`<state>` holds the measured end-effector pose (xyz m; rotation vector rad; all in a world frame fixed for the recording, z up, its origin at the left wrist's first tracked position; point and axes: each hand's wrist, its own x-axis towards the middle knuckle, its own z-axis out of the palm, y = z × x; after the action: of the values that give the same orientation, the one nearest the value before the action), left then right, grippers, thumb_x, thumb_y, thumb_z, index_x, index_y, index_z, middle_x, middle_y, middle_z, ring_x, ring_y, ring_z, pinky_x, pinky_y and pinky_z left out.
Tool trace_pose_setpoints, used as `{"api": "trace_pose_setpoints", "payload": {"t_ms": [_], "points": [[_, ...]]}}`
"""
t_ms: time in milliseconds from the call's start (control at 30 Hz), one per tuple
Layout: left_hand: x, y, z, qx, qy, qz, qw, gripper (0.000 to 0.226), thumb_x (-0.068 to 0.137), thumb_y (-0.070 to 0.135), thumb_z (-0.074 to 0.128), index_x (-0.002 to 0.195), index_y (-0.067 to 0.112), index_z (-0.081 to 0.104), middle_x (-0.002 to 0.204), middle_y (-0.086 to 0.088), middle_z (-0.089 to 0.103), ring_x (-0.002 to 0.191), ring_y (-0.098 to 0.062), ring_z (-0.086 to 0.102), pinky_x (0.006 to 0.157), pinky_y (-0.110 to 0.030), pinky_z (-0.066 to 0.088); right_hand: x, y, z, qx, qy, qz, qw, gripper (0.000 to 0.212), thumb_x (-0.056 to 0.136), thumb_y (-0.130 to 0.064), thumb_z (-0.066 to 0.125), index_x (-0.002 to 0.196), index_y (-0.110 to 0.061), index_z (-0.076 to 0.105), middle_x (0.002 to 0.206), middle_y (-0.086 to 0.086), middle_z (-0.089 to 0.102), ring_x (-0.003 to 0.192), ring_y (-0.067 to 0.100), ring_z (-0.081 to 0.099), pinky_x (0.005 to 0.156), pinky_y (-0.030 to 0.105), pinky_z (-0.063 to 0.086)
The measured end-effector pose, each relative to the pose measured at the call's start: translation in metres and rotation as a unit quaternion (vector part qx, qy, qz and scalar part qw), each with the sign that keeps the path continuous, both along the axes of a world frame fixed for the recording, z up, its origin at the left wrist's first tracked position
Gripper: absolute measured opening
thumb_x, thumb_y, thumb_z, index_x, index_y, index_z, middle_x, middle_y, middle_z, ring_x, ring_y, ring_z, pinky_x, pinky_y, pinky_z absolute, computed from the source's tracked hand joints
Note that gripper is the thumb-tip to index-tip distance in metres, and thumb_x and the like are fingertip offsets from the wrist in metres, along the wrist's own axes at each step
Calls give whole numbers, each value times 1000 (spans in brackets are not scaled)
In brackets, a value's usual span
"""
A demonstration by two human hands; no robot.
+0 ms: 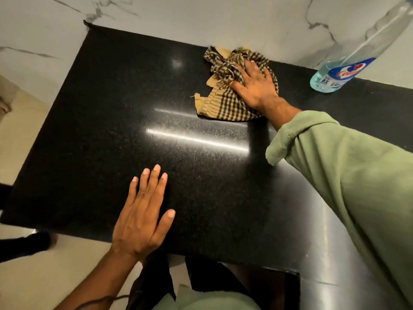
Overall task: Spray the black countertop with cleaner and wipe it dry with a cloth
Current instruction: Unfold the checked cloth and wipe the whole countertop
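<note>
Right hand (257, 86) presses flat on the checked cloth (225, 86), fingers spread, at the far edge of the black table (111, 130) against the marble wall (245, 19). The crumpled cloth runs lengthwise from the wall toward the person, its tan hem nearest. Left hand (143, 218) lies open on the near edge, fingers straight, holding nothing. The spray bottle (348, 61) stands far right, well apart from the cloth; its top is cut off by the frame and its label blurred.
</note>
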<state>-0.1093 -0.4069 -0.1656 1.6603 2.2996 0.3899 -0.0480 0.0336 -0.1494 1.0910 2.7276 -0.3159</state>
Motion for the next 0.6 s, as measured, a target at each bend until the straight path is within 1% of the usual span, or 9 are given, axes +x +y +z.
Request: {"api": "trace_pose_setpoints", "payload": {"t_ms": [100, 200, 267, 300, 400, 500, 600], "points": [[0, -1, 1, 7, -4, 1, 1000, 73, 102, 47, 26, 161, 6, 14, 172, -12, 1, 159, -30, 1, 127, -53, 6, 31, -39, 2, 1, -2, 23, 1000, 71, 106, -62, 19, 166, -25, 5, 175, 4, -1, 161, 21, -2, 128, 48, -3], [0, -1, 0, 14, -6, -7, 1000, 73, 104, 50, 21, 162, 6, 13, 172, -11, 1, 159, -31, 1, 126, -52, 5, 77, -102, -5, -3, 16, 60, 998, 76, 100, -64, 17, 166, -27, 11, 174, 4, 6, 161, 25, 3, 129, 53, 2], [0, -1, 1, 16, -10, -9, 1000, 74, 104, 52, 17, 162, 6, 12, 172, -11, 1, 159, -30, 1, 126, -52, 5, 114, -152, -11, -6, 43, 93, 995, 75, 99, -62, 28, 165, -27, 19, 174, 3, 12, 161, 27, 9, 128, 56, 8], [0, -2, 2, 15, -11, -9, 1000, 74, 105, 53, 16, 162, 7, 12, 172, -10, 0, 159, -30, 2, 126, -51, 5, 130, -177, -14, -6, 51, 108, 993, 75, 100, -61, 32, 165, -27, 21, 174, 2, 12, 161, 26, 8, 128, 55, 8], [0, -2, 2, 12, -10, -9, 1000, 74, 105, 54, 16, 162, 7, 12, 172, -10, 0, 159, -30, 2, 126, -51, 5, 163, -228, -13, -13, 40, 122, 992, 74, 102, -62, 32, 166, -32, 12, 175, -4, 1, 161, 19, -4, 129, 51, 0], [-1, -2, 1, 4, -12, -10, 1000, 74, 104, 52, 21, 162, 7, 12, 172, -9, 0, 159, -29, 2, 126, -50, 5, 170, -237, -12, -13, 33, 123, 992, 73, 103, -63, 29, 166, -35, 4, 174, -7, -6, 160, 16, -11, 129, 49, -4], [-1, -1, -1, 2, -15, -10, 1000, 75, 104, 53, 19, 162, 7, 12, 172, -9, 0, 159, -29, 2, 126, -50, 5, 153, -204, -15, -2, 39, 134, 990, 72, 102, -64, 26, 166, -36, 8, 175, -5, 0, 161, 18, -5, 129, 50, -3]]}}
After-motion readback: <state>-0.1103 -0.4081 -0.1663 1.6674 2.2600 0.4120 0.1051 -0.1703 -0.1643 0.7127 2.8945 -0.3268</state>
